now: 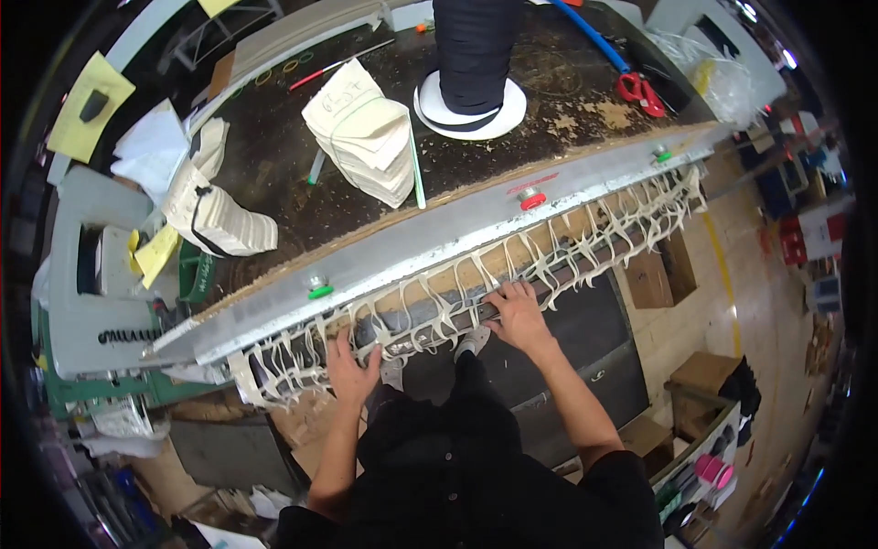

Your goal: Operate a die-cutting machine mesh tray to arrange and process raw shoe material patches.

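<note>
Tall black-wound spool on a white disc (473,55): top cut off by upper edge. Long blue rod (593,35): far end out of frame, same edge. Bare left hand (351,373) and bare right hand (519,317) at the dark bar with looped cream cords (572,267); too small to tell whether either pinches a cord. Pale shoes (474,342): partly hidden by bar and trousers. Crumpled clear plastic bag (729,91): contents unclear. Red-and-white goods, far right (823,233): blurred, kind uncertain.
</note>
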### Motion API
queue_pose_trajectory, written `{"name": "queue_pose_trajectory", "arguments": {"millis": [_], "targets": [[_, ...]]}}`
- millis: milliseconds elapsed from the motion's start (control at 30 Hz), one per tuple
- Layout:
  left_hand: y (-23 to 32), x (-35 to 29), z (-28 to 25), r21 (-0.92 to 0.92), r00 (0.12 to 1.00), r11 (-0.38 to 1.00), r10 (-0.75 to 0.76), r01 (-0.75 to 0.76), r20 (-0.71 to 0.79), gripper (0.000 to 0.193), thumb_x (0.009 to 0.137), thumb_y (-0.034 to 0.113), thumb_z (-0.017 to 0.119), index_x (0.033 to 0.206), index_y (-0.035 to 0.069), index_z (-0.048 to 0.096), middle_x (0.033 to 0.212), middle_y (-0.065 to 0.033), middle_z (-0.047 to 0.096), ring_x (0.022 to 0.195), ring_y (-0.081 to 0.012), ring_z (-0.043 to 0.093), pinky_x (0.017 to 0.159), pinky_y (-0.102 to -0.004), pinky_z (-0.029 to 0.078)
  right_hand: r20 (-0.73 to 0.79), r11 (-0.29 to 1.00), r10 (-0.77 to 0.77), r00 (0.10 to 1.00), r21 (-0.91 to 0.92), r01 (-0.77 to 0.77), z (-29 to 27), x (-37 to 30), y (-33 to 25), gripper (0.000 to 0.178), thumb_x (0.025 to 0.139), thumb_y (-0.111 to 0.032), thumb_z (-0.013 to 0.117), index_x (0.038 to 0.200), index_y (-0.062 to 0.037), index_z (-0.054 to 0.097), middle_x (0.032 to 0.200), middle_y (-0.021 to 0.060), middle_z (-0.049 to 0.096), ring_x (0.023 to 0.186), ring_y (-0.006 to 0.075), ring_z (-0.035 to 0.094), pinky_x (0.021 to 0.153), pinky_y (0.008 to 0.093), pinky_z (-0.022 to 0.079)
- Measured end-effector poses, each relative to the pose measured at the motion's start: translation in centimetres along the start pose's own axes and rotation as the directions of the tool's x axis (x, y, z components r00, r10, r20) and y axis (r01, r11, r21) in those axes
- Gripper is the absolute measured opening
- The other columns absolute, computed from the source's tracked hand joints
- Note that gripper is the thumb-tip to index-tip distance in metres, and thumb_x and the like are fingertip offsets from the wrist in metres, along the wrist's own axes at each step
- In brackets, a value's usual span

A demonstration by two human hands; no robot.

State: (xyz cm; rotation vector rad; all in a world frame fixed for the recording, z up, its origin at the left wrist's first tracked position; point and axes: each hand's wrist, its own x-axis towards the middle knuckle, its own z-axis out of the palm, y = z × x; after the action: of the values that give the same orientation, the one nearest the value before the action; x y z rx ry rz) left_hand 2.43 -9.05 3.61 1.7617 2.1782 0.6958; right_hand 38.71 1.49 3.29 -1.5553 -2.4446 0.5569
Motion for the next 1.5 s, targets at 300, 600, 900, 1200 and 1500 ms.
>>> {"name": "queue_pose_trajectory", "arguments": {"millis": [300, 600, 900, 1200, 1500], "targets": [[1.4, -3.7, 1.4, -0.009, 0.975, 1.0, -0.023, 0.021, -0.22, 0.071, 0.09, 0.034, 0.084, 0.144, -0.001, 0.055, 0.123, -0.0257, 0.064, 0.112, -0.0472, 0.063, 0.095, -0.0518, 0.051, -0.07, 0.996, 0.0, 0.998, 0.086, 0.006, 0.1, -4.1, 0.0, 0.053, 0.072, -0.029, 0.095, 0.117, -0.0142, 0.072, 0.108, 0.0127, 0.062, 0.115, 0.034, 0.059, 0.11, 0.0503, 0.039], [1.8, -10.5, 6.3, -0.019, 0.878, 0.977, -0.201, 0.215, -0.435, 0.058, 0.089, 0.037, 0.08, 0.136, 0.005, 0.066, 0.096, -0.0133, 0.067, 0.078, -0.0335, 0.06, 0.071, -0.0471, 0.046, -0.184, 0.985, -0.077, 0.98, 0.136, 0.103, -2.7, -13.2, 5.5, 0.062, 0.083, -0.035, 0.091, 0.134, -0.0124, 0.065, 0.129, 0.0165, 0.061, 0.122, 0.0387, 0.057, 0.107, 0.05, 0.045], [2.0, -17.0, 5.1, -0.165, 0.826, 0.923, -0.384, 0.346, -0.413, 0.03, 0.086, 0.023, 0.084, 0.11, 0.007, 0.074, 0.075, -0.006, 0.051, 0.066, -0.0278, 0.05, 0.065, -0.0447, 0.042, -0.374, 0.984, 0.002, 0.927, 0.167, 0.065, -4.9, -10.2, 11.7, 0.047, 0.084, -0.023, 0.089, 0.124, -0.0079, 0.069, 0.129, 0.0186, 0.062, 0.117, 0.04, 0.062, 0.101, 0.0458, 0.052], [18.3, -7.4, 11.9, -0.232, 0.976, 0.948, 0.212, -0.218, -0.051, 0.055, 0.087, 0.022, 0.082, 0.137, 0.007, 0.065, 0.134, -0.022, 0.063, 0.123, -0.0436, 0.06, 0.106, -0.0536, 0.047, -0.106, 0.975, -0.221, 0.969, -0.001, 0.222, -2.6, -3.3, 14.3, 0.05, 0.083, -0.006, 0.079, 0.132, -0.0076, 0.071, 0.142, 0.0157, 0.065, 0.137, 0.0389, 0.057, 0.116, 0.0496, 0.047], [20.3, -5.4, 16.6, -0.166, 0.866, 0.895, 0.444, -0.415, 0.231, 0.069, 0.088, 0.017, 0.065, 0.153, -0.001, 0.051, 0.165, -0.0266, 0.043, 0.154, -0.0473, 0.039, 0.128, -0.0568, 0.03, -0.218, 0.96, -0.268, 0.938, 0.015, 0.278, 1.3, -5.7, 15.5, 0.048, 0.089, 0.002, 0.068, 0.135, -0.0092, 0.075, 0.147, 0.0122, 0.068, 0.147, 0.0383, 0.053, 0.122, 0.0517, 0.041]]}}
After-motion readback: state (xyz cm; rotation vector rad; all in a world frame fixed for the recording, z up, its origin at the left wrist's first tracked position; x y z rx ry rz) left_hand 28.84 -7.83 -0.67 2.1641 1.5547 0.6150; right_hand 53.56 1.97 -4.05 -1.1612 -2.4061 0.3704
